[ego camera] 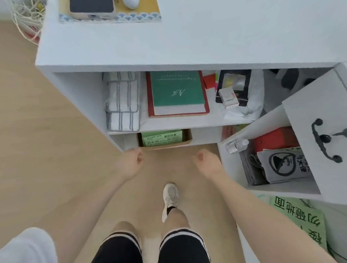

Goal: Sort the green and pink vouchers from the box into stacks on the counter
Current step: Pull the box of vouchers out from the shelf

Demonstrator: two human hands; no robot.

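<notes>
A brown cardboard box (188, 138) sits on the bottom shelf under the white counter (191, 39). Green vouchers (161, 137) lie on top inside it; no pink voucher shows. My left hand (133, 161) hangs in front of the box's left corner with fingers loosely curled, holding nothing. My right hand (206, 159) hangs in front of the box's right side, fingers curled downward, also empty. Both hands stay just short of the box.
On the shelf above lie folded towels (122, 102), a green book (178, 92) on a red one, and small packets. An open drawer (286, 155) with a water bottle (237, 145) and bags juts out at right. A tablet (91, 2) rests on the counter.
</notes>
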